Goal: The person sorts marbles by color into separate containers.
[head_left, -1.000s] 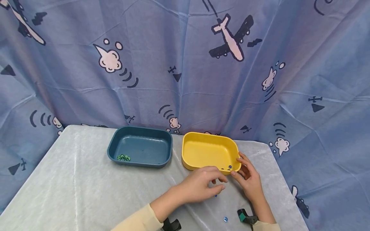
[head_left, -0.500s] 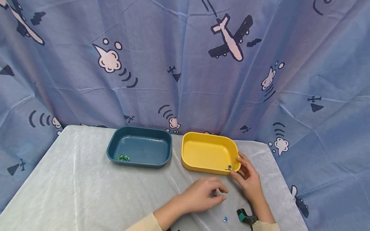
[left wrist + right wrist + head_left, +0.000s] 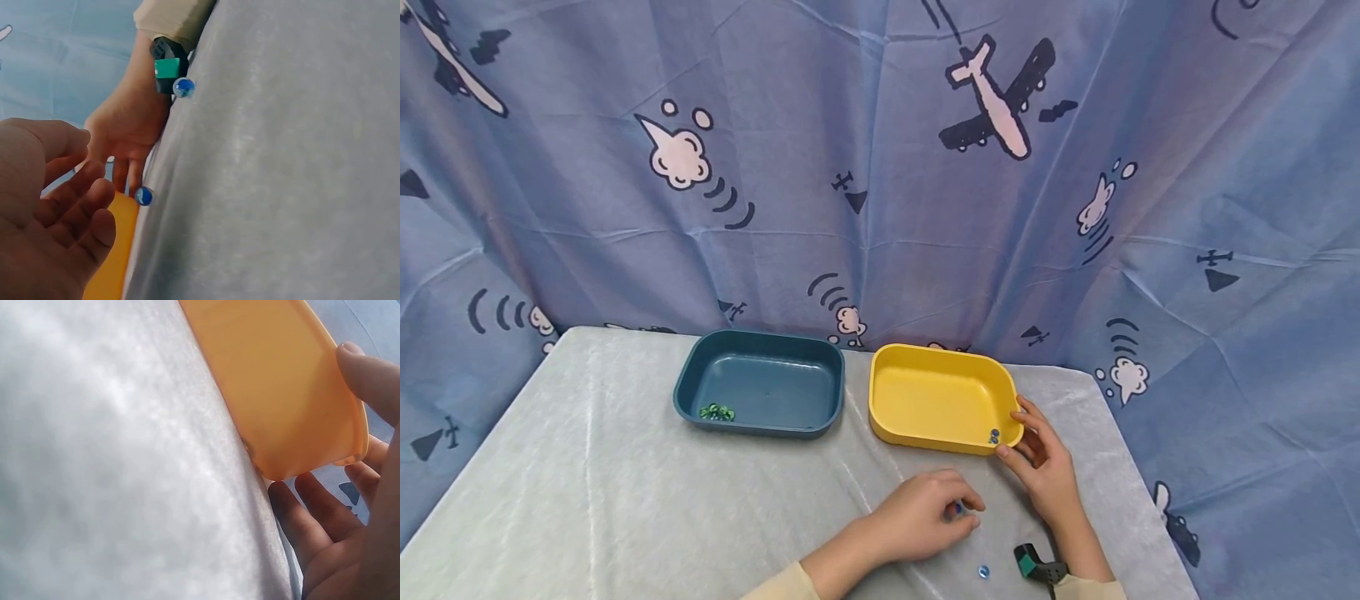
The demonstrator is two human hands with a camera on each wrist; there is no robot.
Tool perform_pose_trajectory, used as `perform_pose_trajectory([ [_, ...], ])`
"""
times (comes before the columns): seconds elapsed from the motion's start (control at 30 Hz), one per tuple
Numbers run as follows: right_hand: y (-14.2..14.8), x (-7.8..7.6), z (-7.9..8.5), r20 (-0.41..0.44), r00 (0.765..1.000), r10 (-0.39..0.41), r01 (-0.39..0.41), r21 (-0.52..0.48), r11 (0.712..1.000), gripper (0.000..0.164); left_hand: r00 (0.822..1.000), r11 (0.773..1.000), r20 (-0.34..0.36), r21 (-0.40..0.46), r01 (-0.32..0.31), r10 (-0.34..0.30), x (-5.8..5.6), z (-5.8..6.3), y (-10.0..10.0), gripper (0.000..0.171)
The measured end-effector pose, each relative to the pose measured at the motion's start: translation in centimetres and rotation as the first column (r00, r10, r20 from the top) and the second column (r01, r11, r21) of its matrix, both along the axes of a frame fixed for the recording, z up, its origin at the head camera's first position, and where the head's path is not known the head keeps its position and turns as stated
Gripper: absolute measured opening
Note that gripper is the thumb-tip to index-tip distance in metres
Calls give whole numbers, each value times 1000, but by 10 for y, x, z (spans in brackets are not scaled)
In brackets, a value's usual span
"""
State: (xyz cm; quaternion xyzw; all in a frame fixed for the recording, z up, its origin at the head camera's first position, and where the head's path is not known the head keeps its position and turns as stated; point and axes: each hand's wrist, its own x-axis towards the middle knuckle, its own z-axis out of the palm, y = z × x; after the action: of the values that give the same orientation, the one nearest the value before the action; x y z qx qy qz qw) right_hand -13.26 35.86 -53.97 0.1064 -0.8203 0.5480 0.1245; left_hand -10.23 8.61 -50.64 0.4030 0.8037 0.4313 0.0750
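Observation:
My left hand point(image 3: 928, 512) hovers low over the cloth in front of the yellow box point(image 3: 940, 408), its fingers loosely bent and holding nothing. Just by these fingers lies a blue glass marble point(image 3: 144, 196), partly hidden in the head view. A second blue marble point(image 3: 983, 572) lies nearer the front. My right hand point(image 3: 1048, 475) grips the front right corner of the yellow box, thumb at the rim and fingers around the outer side. Several blue marbles point(image 3: 994, 436) are gathered inside that corner.
To the left stands a dark teal box point(image 3: 767, 396) with several green marbles point(image 3: 717, 412) in its front left corner. A pale cloth point(image 3: 700, 517) covers the table. Behind hangs a blue curtain point(image 3: 775, 125) with printed aeroplanes.
My left hand has drawn back from the front rim of the yellow box and come down to the nearer blue marble. The right hand keeps its grip on the corner.

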Motion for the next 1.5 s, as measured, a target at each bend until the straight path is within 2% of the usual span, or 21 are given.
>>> perform_pose_trajectory([
  [0.4, -2, 1, 3, 19, 1000, -9, 9, -9, 1000, 55, 999, 999, -22, -48, -25, 24, 1, -12, -2, 15],
  [0.77, -3, 1, 4, 25, 1000, -8, 8, -8, 1000, 54, 999, 998, 23, -51, -34, 35, 0, -17, -5, 17],
  [1.17, -2, 2, 2, 45, 999, -29, 29, -14, 999, 55, 999, 993, -38, -112, -33, 29, -2, -23, -5, 18],
  [1.33, -2, 1, 2, 57, 998, -41, 42, -9, 999, 54, 999, 995, -32, -100, -25, 22, -2, -25, -5, 15],
  [1.5, -1, 1, 2, 60, 997, -46, 46, -5, 999, 54, 998, 996, -59, -90, -18, 13, -4, -29, -5, 14],
])
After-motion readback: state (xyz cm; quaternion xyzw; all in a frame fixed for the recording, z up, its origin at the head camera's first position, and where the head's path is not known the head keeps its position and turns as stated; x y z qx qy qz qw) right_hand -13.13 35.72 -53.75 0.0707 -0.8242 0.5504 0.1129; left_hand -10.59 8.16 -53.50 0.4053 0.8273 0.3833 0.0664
